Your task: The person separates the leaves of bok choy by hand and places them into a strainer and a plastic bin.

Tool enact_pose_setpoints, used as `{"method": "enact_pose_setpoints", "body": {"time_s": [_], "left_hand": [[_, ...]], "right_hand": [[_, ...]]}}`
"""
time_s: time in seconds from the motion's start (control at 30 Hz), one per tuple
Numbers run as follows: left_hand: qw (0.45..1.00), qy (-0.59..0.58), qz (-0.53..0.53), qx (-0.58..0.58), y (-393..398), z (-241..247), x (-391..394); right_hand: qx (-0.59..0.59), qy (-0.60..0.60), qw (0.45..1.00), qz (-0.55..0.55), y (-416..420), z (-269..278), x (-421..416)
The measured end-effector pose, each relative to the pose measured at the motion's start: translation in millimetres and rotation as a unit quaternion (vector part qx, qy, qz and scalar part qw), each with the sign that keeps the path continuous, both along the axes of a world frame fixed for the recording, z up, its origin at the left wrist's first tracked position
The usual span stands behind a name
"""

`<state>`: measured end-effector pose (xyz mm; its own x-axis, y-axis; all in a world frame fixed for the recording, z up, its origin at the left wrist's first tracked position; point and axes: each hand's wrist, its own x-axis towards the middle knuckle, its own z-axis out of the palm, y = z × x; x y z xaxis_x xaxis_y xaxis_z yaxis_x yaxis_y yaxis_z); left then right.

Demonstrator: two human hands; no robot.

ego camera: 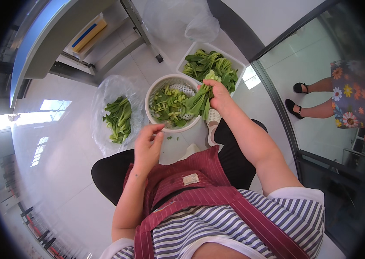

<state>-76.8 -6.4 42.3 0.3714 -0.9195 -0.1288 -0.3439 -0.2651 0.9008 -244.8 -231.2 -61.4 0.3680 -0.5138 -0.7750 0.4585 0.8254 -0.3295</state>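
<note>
My right hand grips a bunch of leafy greens by the stem end, its leaves hanging over the right side of a round white plastic basket. Loose leaves and trimmings lie in that basket, along with white foam netting. My left hand is loosely curled, with nothing visible in it, near the basket's front rim. Behind my right hand, a white rectangular tub holds more greens. Further greens rest on a clear plastic bag at the left.
A table's metal leg frame stands at the upper left. Another translucent bag lies behind the tub. On the right is a dark-framed glass panel, with a person's legs seen beyond it. Small leaf scraps lie on the tiled floor.
</note>
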Motion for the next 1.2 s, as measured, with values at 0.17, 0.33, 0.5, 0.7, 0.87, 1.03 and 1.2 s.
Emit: {"method": "enact_pose_setpoints", "body": {"time_s": [0.17,0.33,0.5,0.7,0.87,1.03,1.2], "left_hand": [[0.981,-0.192,0.008,-0.035,38,14,72],[0.926,-0.343,0.158,-0.007,85,33,137],[0.878,-0.447,0.167,-0.044,125,12,147],[0.9,-0.419,0.1,-0.064,103,2,139],[0.888,-0.441,0.123,-0.051,125,10,147],[0.895,-0.415,0.146,-0.068,107,7,139],[0.902,-0.389,0.158,-0.1,109,-2,135]], "right_hand": [[-0.021,0.081,0.995,-0.054,-24,-8,-17],[-0.061,0.127,0.987,-0.081,-58,4,-12],[-0.127,0.14,0.979,-0.08,-99,0,-1],[-0.174,0.266,0.948,-0.035,-185,-100,-58],[-0.156,0.371,0.915,-0.016,-117,-68,-22],[-0.152,0.347,0.924,-0.053,-111,-16,-62],[-0.178,0.195,0.959,-0.106,-85,39,-76]]}}
